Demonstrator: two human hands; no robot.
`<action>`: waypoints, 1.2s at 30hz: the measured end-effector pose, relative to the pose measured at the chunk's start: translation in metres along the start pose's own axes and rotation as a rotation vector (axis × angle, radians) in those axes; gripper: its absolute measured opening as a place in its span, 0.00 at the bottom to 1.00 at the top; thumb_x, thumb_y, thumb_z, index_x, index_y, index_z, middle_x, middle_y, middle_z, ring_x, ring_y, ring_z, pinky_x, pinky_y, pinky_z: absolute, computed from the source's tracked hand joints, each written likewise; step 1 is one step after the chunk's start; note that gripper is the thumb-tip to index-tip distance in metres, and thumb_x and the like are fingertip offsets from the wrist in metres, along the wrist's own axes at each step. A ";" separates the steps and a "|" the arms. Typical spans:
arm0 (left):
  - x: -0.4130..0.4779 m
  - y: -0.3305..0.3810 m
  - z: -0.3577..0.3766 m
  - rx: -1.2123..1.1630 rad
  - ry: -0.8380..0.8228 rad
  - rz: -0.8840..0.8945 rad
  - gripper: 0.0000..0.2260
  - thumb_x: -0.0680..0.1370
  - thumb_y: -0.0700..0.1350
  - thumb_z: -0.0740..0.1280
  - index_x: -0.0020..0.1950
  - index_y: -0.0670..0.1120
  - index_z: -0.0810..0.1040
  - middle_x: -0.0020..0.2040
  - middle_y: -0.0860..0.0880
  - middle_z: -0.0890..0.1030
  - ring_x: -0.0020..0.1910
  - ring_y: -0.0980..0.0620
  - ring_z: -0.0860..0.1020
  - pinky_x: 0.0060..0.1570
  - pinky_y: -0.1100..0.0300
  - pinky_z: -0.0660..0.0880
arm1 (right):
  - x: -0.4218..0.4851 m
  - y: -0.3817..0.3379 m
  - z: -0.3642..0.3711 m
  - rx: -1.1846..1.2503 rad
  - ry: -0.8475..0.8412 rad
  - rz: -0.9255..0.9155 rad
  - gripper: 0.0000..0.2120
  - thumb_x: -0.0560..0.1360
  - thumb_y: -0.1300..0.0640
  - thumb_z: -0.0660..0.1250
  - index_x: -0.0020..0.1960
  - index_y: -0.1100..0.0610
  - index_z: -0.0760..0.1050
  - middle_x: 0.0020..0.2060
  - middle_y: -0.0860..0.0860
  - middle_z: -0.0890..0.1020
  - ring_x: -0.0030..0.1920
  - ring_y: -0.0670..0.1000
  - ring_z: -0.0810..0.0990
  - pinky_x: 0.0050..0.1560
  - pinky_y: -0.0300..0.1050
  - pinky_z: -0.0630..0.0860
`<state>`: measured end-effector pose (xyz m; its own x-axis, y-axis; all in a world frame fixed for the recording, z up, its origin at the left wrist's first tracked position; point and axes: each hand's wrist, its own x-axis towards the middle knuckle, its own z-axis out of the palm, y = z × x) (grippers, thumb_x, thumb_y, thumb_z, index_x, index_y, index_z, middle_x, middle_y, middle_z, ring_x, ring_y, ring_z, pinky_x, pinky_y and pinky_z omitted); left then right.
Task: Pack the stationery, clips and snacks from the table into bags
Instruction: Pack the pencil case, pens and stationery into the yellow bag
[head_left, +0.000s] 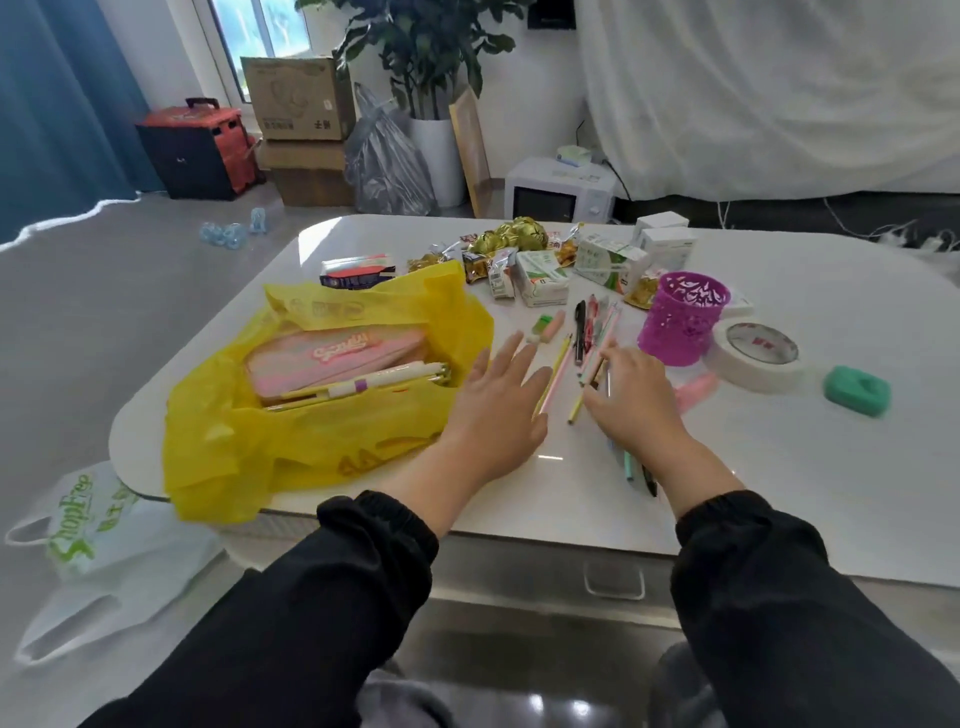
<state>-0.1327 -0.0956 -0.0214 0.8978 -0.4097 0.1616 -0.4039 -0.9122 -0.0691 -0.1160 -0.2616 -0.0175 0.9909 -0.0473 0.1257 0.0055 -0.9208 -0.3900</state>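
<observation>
Past the black sleeves (363, 571), the right hand (631, 395) curls round pencils (596, 347) lying lengthwise away — the open left hand (493, 410) sits nearer the yellow bag (291, 452), leftward.

Both arms reach forward side by side, each in a black sleeve (363, 571) gathered at the cuff, with the wrists bare; the left hand (496, 400) is held palm down, its fingers (511, 351) straight and spread, thumb out to the right; the right hand (631, 402) lies close beside it, apart from it, also back up, turned a little inward; its fingers (608, 353) bend down and bunch together at the tips, though motion blur leaves it unclear whether they pinch anything; the right wrist sits low and angled leftward.
</observation>
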 end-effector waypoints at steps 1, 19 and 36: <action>0.003 0.005 0.006 -0.002 -0.050 -0.033 0.25 0.81 0.53 0.55 0.76 0.48 0.56 0.78 0.46 0.51 0.77 0.47 0.43 0.74 0.46 0.44 | 0.000 0.006 -0.003 -0.018 0.005 0.038 0.26 0.75 0.53 0.64 0.70 0.60 0.65 0.66 0.58 0.70 0.67 0.58 0.66 0.68 0.54 0.64; 0.040 0.035 0.029 -0.091 -0.137 -0.313 0.11 0.78 0.39 0.62 0.61 0.44 0.71 0.55 0.45 0.74 0.52 0.48 0.74 0.41 0.59 0.71 | -0.006 0.038 -0.019 -0.201 -0.262 0.380 0.14 0.78 0.48 0.62 0.57 0.56 0.69 0.34 0.51 0.64 0.39 0.52 0.72 0.36 0.42 0.68; 0.039 0.019 0.015 -0.148 -0.392 -0.346 0.16 0.78 0.52 0.63 0.61 0.44 0.67 0.47 0.47 0.72 0.45 0.48 0.74 0.32 0.59 0.70 | -0.004 0.041 -0.016 -0.172 -0.266 0.349 0.08 0.75 0.56 0.64 0.52 0.57 0.68 0.36 0.52 0.70 0.40 0.54 0.73 0.36 0.43 0.68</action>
<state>-0.1031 -0.1292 -0.0312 0.9695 -0.0817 -0.2310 -0.0680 -0.9955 0.0667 -0.1219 -0.3057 -0.0197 0.9295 -0.2857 -0.2331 -0.3346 -0.9191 -0.2078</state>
